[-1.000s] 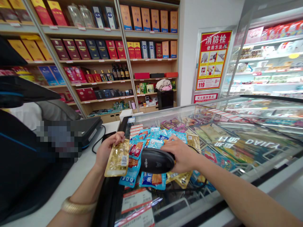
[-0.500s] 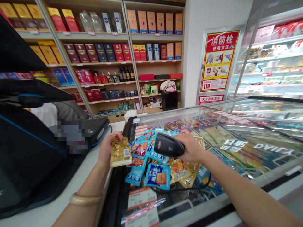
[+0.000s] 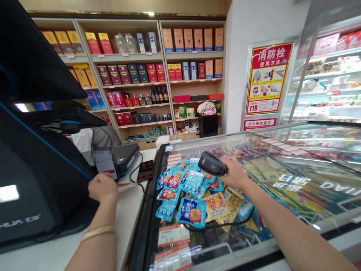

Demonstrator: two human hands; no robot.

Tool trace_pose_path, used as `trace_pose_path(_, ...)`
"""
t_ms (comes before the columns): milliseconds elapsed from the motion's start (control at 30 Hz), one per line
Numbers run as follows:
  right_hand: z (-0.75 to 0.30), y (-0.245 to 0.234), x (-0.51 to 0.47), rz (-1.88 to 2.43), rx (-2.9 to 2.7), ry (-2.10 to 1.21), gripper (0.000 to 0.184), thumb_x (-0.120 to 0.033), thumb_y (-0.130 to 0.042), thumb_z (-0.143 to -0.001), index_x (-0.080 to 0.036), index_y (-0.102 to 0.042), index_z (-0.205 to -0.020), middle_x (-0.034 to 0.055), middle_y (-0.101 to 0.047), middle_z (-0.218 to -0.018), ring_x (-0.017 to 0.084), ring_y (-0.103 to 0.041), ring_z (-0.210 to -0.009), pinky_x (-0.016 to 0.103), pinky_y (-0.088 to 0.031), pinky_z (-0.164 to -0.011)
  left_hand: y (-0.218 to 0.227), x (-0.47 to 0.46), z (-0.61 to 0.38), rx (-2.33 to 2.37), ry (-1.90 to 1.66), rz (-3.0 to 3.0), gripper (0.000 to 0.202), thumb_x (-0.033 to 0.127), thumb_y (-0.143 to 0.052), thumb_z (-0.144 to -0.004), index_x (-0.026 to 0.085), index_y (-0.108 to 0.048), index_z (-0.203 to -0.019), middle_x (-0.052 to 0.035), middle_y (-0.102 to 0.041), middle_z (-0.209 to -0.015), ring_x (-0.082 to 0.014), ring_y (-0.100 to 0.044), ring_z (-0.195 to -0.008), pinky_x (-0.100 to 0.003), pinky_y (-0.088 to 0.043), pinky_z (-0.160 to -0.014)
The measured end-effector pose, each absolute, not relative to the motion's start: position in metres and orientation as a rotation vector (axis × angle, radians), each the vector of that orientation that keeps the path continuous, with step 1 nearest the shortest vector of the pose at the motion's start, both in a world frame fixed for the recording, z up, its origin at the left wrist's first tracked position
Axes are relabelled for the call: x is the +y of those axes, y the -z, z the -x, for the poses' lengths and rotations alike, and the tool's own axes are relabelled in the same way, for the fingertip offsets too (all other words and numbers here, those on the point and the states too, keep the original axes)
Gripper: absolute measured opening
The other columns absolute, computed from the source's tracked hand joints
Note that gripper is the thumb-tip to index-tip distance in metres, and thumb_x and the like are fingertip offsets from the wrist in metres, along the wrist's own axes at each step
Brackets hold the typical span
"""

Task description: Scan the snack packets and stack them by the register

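A black terminal fills the left edge of the frame, standing on a white worktop. Past it, left of centre, a person's grey sleeve shows. The left hand, a gold bangle on its wrist, is in the lower left, back turned to the view; its fingers are hidden, so I cannot tell whether they are spread or closed. A thin brownish edge shows just right of it. A lit phone is just above the hand, a black box beside that, and a dark phone lies further right on the worktop, near a black cable.

At centre, blue packets lie in an overlapping heap on the freezer's glass top, with price labels below them in the frame. Gold packets lie at the heap's right. Above the heap's upper right, the right hand has its fingers wrapped round a black scanner, nose pointing left. A red poster hangs in the upper right.
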State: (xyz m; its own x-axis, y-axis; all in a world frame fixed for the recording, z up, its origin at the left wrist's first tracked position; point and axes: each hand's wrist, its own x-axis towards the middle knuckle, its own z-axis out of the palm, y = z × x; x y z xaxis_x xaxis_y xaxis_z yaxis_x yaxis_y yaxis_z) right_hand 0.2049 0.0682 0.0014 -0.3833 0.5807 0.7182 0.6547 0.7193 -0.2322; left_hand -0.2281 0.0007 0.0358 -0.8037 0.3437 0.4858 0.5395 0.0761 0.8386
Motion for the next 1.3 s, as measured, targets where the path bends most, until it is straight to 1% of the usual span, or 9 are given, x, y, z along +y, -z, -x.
trace_pose_path(133, -0.208, -0.001, 0.071, 0.96, -2.048, 0.111, 0.023, -0.033, -0.062, -0.072, -0.021, -0.065, -0.091, 0.0046, -0.072, -0.083, 0.023, -0.064, -0.078, 0.033, -0.034, -0.075, -0.039, -0.007, 0.216, -2.172, 1.61, 0.619, 0.021, 0.03, -0.044, -0.078, 0.018, -0.054, -0.065, -0.0106, -0.054, -0.076, -0.0418, -0.051, -0.099, -0.068, -0.029, -0.083)
trace_pose_path(233, -0.21, -0.001, 0.073, 0.998, -2.009, 0.131, 0.022, -0.033, -0.062, -0.071, -0.021, -0.065, -0.089, 0.005, -0.073, -0.083, 0.024, -0.063, -0.079, 0.033, -0.035, -0.075, -0.041, -0.005, 0.212, -2.025, 1.663, 0.745, 0.022, 0.03, -0.042, -0.081, 0.018, -0.057, -0.071, -0.0127, -0.057, -0.09, -0.0442, -0.047, -0.106, -0.072, -0.025, -0.086)
trace_pose_path(367, -0.212, -0.002, 0.075, 1.061, -1.956, 0.166, 0.018, -0.034, -0.061, -0.07, -0.021, -0.063, -0.082, 0.0049, -0.072, -0.079, 0.023, -0.062, -0.075, 0.033, -0.035, -0.074, -0.038, 0.01, 0.198, -1.888, 1.673, 1.057, 0.024, 0.034, -0.042, -0.083, 0.018, -0.06, -0.077, -0.0093, -0.058, -0.088, -0.033, -0.052, -0.101, -0.058, -0.037, -0.092)
trace_pose_path(467, -0.214, -0.002, 0.076, 1.117, -1.915, 0.19, 0.018, -0.034, -0.06, -0.071, -0.021, -0.063, -0.081, 0.0054, -0.071, -0.077, 0.023, -0.062, -0.074, 0.033, -0.035, -0.075, -0.031, 0.022, 0.172, -1.866, 1.609, 1.576, 0.032, 0.045, -0.047, -0.079, 0.018, -0.063, -0.086, -0.0067, -0.06, -0.086, -0.0225, -0.057, -0.083, -0.042, -0.048, -0.082)
trace_pose_path(533, -0.216, -0.003, 0.077, 1.159, -1.887, 0.21, 0.018, -0.034, -0.06, -0.07, -0.02, -0.064, -0.082, 0.0061, -0.071, -0.078, 0.024, -0.062, -0.075, 0.033, -0.035, -0.075, -0.024, 0.026, 0.151, -1.898, 1.445, 1.981, 0.041, 0.052, -0.052, -0.075, 0.018, -0.065, -0.094, -0.007, -0.062, -0.092, -0.0199, -0.059, -0.077, -0.037, -0.05, -0.077)
trace_pose_path(767, -0.22, -0.002, 0.081, 1.278, -1.871, 0.249, 0.025, -0.033, -0.062, -0.07, -0.021, -0.067, -0.092, 0.0062, -0.07, -0.079, 0.025, -0.063, -0.079, 0.034, -0.036, -0.078, -0.003, 0.023, 0.111, -1.926, 0.798, 2.423, 0.065, 0.058, -0.059, -0.069, 0.017, -0.064, -0.12, -0.0117, -0.062, -0.107, -0.0281, -0.061, -0.103, -0.041, -0.046, -0.097)
trace_pose_path(967, -0.217, -0.002, 0.08, 1.297, -1.925, 0.24, 0.022, -0.032, -0.062, -0.07, -0.021, -0.066, -0.088, 0.0065, -0.071, -0.082, 0.024, -0.063, -0.08, 0.033, -0.035, -0.078, -0.004, 0.022, 0.11, -1.931, 0.735, 2.421, 0.056, 0.046, -0.057, -0.07, 0.017, -0.066, -0.117, -0.0109, -0.064, -0.109, -0.0252, -0.065, -0.095, -0.036, -0.049, -0.093)
trace_pose_path(1133, -0.215, -0.002, 0.077, 1.243, -1.935, 0.223, 0.024, -0.031, -0.062, -0.069, -0.021, -0.066, -0.091, 0.0059, -0.072, -0.084, 0.024, -0.062, -0.079, 0.034, -0.035, -0.078, -0.015, 0.022, 0.11, -2.106, 1.185, 2.363, 0.05, 0.039, -0.066, -0.06, 0.021, -0.068, -0.106, -0.0077, -0.071, -0.1, -0.0257, -0.067, -0.089, -0.037, -0.052, -0.085)
trace_pose_path(1300, -0.213, -0.004, 0.074, 1.2, -1.946, 0.207, 0.021, -0.031, -0.061, -0.07, -0.021, -0.065, -0.088, 0.0054, -0.071, -0.084, 0.023, -0.062, -0.078, 0.034, -0.035, -0.078, -0.031, 0.016, 0.11, -2.298, 2.481, 2.175, 0.047, 0.035, -0.068, -0.062, 0.02, -0.061, -0.107, -0.0082, -0.071, -0.103, -0.0245, -0.068, -0.092, -0.042, -0.056, -0.083)
